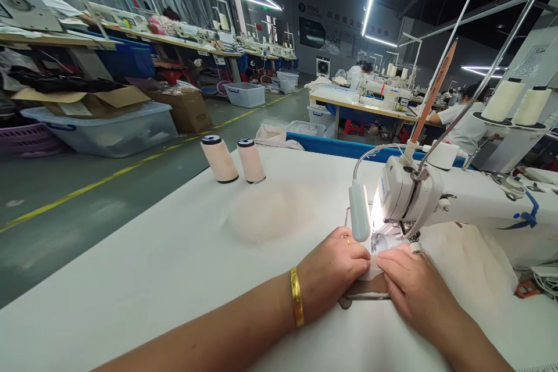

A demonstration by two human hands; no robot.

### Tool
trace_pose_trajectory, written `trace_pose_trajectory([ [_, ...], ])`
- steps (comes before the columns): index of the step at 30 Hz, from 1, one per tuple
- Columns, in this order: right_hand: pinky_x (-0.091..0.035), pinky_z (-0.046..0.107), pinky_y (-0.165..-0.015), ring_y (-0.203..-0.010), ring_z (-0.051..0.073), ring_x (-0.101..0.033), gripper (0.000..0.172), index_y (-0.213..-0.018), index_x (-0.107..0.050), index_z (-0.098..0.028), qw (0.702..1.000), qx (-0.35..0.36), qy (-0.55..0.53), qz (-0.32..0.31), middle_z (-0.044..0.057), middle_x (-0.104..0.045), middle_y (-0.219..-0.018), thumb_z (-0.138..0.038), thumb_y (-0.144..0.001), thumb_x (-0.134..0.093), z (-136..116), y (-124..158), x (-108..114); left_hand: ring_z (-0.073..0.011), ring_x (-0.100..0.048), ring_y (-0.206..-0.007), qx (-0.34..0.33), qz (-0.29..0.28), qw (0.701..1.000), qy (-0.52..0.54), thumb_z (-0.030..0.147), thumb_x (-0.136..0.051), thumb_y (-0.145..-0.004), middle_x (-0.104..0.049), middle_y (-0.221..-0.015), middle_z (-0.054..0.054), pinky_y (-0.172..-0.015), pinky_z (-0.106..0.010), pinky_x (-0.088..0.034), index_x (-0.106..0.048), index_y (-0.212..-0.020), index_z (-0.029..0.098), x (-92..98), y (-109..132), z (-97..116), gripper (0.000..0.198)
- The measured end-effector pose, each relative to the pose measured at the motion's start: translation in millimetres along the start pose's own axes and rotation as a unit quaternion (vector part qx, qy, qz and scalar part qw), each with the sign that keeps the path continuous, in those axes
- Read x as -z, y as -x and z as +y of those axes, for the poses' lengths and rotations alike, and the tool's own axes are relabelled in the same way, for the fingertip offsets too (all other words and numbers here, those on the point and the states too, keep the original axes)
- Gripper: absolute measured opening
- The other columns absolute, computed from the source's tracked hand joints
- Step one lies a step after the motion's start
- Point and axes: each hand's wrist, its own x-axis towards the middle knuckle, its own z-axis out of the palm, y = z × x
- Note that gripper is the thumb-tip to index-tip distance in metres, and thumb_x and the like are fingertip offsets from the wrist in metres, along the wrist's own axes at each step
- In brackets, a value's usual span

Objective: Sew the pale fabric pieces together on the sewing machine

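Observation:
Directly in front of the presser foot of a white sewing machine (397, 189), a small piece of pale, sheer fabric (372, 271) lies over the machine's plate. My left hand (333, 264), with a gold bracelet and a ring, has its fingers curled down onto the fabric's left side. From the right, my right hand (412, 282) grips the same fabric, fingers pressed together. The two sets of fingertips nearly meet below the needle, and they hide most of the fabric. A small lamp (360, 212) lights this spot.
Two spools of peach thread (219, 160) stand on the white table (174, 267). Peach cloth (471, 261) lies under the machine's arm at right. Behind the table is a blue cloth trough (331, 145). Plastic bins (108, 128) line the aisle. A person in white (462, 125) sits at back right.

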Motion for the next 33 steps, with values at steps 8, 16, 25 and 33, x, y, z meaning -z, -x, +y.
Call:
trace_pose_trajectory([
  [8, -0.048, 0.034, -0.067, -0.088, 0.025, -0.062, 0.03, -0.102, -0.064, -0.024, 1.0, -0.022, 0.0, -0.003, 0.006, -0.07, -0.097, -0.003, -0.094, -0.044, 1.4, -5.0, 0.0, -0.0175, -0.059, -0.07, 0.018, 0.009, 0.999, -0.043, -0.003, -0.057, -0.085, -0.071, -0.08, 0.001, -0.09, -0.037, -0.042, -0.063, -0.075, 0.02, -3.3, -3.6, -2.7, 0.026],
  [16, -0.055, 0.041, -0.075, -0.092, 0.028, -0.067, 0.034, -0.116, -0.064, -0.024, 0.999, -0.037, 0.014, 0.01, 0.008, -0.073, -0.11, -0.007, -0.096, -0.042, 2.9, -7.4, -3.0, -0.0193, -0.06, -0.077, 0.037, 0.017, 0.997, -0.061, 0.0, -0.056, -0.084, -0.07, -0.08, 0.001, -0.082, -0.036, -0.042, -0.06, -0.071, 0.019, -4.5, -9.1, -5.0, 0.024],
  [25, -0.057, 0.048, -0.087, -0.11, 0.031, -0.068, 0.03, -0.111, -0.066, -0.024, 0.999, -0.037, 0.001, 0.021, 0.009, -0.073, -0.124, -0.01, -0.1, -0.041, 5.1, -6.0, -3.4, -0.0221, -0.064, -0.089, 0.094, -0.023, 0.995, -0.031, 0.011, -0.065, -0.09, -0.072, -0.097, -0.002, -0.085, -0.036, -0.045, -0.06, -0.087, 0.021, 6.6, -13.5, -2.2, 0.011],
  [33, -0.053, 0.041, -0.093, -0.119, 0.026, -0.064, 0.032, -0.131, -0.055, -0.025, 0.995, 0.002, -0.094, 0.024, 0.008, -0.07, -0.131, -0.015, -0.106, -0.039, -6.8, -2.9, 9.3, -0.0296, -0.059, -0.088, 0.149, -0.049, 0.984, -0.08, 0.049, -0.082, -0.079, -0.066, -0.083, -0.007, -0.085, -0.045, -0.044, -0.061, -0.072, 0.018, 19.4, -10.9, 20.0, 0.038],
])
